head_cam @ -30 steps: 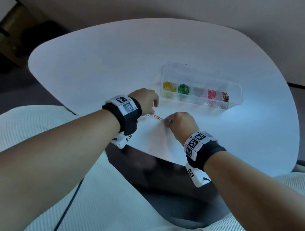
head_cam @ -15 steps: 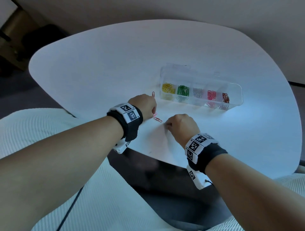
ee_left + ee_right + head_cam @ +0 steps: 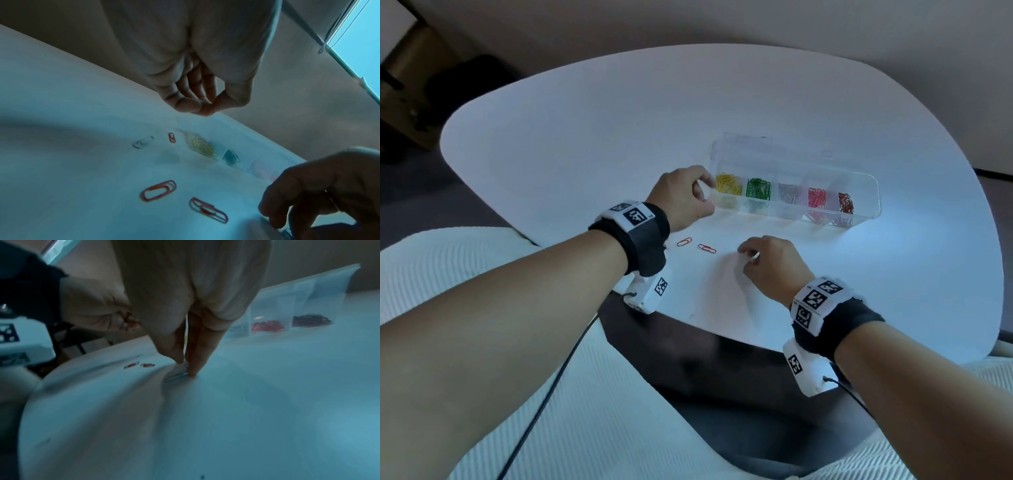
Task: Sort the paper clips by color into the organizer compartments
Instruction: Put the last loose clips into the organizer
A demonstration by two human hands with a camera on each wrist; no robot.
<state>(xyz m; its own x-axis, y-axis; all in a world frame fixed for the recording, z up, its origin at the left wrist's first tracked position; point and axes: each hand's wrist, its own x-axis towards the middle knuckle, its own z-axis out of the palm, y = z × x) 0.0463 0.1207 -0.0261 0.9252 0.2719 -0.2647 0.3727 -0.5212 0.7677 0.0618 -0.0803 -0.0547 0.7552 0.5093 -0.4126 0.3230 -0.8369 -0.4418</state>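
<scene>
A clear organizer (image 3: 868, 216) holds yellow (image 3: 727, 183), green (image 3: 757, 188), silver, pink and dark red clips in separate compartments. My left hand (image 3: 705, 192) hovers at its yellow end, fingertips (image 3: 202, 108) meeting the thumb with no clip seen between them. Under it on the table lie a silver clip (image 3: 142, 142) and a small red clip (image 3: 172, 137), hidden in the head view. Two red clips (image 3: 684, 242) (image 3: 707, 248) lie between my hands. My right hand (image 3: 751, 257) pinches a silver clip (image 3: 176, 375) against the table.
The white table (image 3: 592, 144) ends in a curved front edge just behind my wrists, above a dark gap and my pale clothing. A cable hangs from each wrist camera. The organizer's open lid (image 3: 774, 147) lies behind its compartments.
My left hand has moved from the two red clips forward to the yellow end of the organizer. My right hand has stayed put on the table.
</scene>
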